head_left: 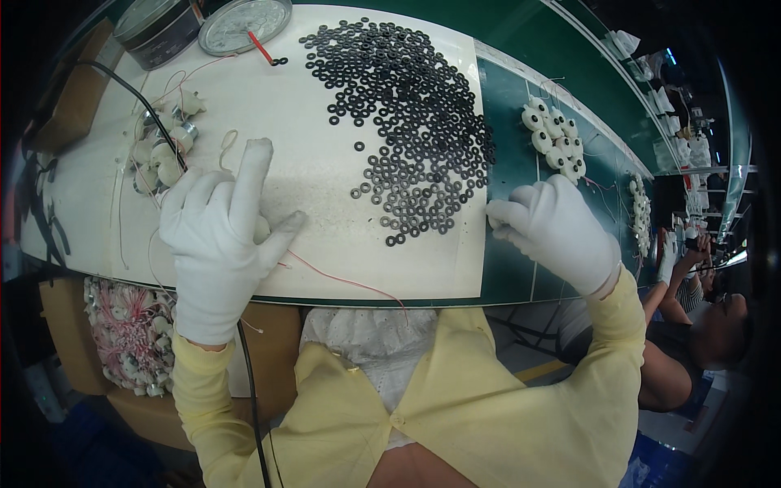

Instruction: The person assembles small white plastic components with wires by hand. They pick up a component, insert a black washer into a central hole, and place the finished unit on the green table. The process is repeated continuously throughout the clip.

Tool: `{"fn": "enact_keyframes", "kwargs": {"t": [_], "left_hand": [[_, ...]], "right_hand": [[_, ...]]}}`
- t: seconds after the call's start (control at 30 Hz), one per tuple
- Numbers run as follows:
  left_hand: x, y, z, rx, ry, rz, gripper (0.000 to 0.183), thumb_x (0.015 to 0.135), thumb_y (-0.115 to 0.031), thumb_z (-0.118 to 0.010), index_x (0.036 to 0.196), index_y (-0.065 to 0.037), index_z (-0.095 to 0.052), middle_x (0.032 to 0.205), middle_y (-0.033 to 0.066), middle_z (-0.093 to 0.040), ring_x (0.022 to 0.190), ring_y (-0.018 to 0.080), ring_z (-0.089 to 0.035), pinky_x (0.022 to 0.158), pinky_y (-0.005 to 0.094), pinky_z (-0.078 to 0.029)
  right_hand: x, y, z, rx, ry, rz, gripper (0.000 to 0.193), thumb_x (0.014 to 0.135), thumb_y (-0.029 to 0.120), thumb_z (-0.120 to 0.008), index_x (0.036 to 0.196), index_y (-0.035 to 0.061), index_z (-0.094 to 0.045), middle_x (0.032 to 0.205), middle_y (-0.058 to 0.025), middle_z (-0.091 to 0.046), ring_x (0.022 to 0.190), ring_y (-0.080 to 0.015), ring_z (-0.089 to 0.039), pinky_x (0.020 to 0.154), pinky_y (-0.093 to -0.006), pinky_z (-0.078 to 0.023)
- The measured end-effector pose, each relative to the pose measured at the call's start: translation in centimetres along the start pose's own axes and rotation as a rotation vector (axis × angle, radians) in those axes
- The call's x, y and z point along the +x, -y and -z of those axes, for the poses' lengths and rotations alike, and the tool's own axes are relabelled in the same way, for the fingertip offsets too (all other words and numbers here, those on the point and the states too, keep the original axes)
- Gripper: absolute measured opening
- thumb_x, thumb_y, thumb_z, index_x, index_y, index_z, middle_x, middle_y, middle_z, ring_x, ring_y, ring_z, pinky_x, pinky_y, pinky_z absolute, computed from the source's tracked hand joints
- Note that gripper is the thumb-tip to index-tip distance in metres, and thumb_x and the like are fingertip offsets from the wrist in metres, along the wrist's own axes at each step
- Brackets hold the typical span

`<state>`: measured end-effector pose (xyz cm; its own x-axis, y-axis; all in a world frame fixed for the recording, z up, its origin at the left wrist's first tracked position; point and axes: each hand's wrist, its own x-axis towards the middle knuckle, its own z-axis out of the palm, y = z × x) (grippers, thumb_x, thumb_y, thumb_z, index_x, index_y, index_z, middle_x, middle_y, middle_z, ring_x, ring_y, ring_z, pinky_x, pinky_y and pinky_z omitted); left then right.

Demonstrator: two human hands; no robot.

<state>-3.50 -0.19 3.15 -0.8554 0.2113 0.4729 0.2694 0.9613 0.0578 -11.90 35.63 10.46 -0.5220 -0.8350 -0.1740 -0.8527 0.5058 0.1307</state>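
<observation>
My white-gloved left hand (213, 224) lies over the left part of the white board, index finger and thumb spread, the other fingers curled. Between thumb and index shows the edge of a small white rounded part (261, 229), mostly hidden beneath the hand. A thin red-and-white wire (346, 283) trails from near the thumb toward the front edge. My gloved right hand (557, 228) is over the green mat beside the board's right edge, fingers pinched together; whatever they hold is hidden. Many small black rings (411, 122) spread across the board between and beyond my hands.
White round parts with black centres (553, 138) stand in rows on the green mat. Wired white parts (167, 146) cluster at left, near a black cable (122, 80). A tin (159, 32) and round lid (244, 24) sit behind. A carton (65, 325) holds wired parts; a co-worker (691, 350) is at right.
</observation>
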Motion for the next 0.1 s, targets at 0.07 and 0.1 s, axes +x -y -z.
{"fn": "enact_keyframes", "kwargs": {"t": [0.07, 0.1], "left_hand": [[0.05, -0.22, -0.15, -0.013, -0.019, -0.003, 0.085, 0.071, -0.03, -0.088, 0.144, -0.001, -0.056, 0.077, 0.004, -0.054, 0.085, 0.0262, -0.06, 0.09, 0.0439, -0.049], [0.04, -0.32, -0.2, -0.019, -0.028, -0.005, 0.086, 0.07, -0.03, -0.089, 0.145, -0.001, -0.056, 0.077, 0.0039, -0.054, 0.085, 0.0261, -0.06, 0.09, 0.0439, -0.049]], "right_hand": [[-0.09, 0.22, 0.0, -0.04, 0.047, -0.012, 0.021, 0.079, 0.02, -0.078, 0.095, 0.0132, -0.066, 0.073, -0.0023, -0.059, 0.068, -0.0243, -0.064, 0.061, -0.0387, -0.046], [-0.27, 0.29, 0.03, -0.04, 0.048, -0.018, 0.021, 0.079, 0.02, -0.078, 0.095, 0.0132, -0.066, 0.073, -0.0023, -0.059, 0.068, -0.0243, -0.064, 0.061, -0.0387, -0.046]]}}
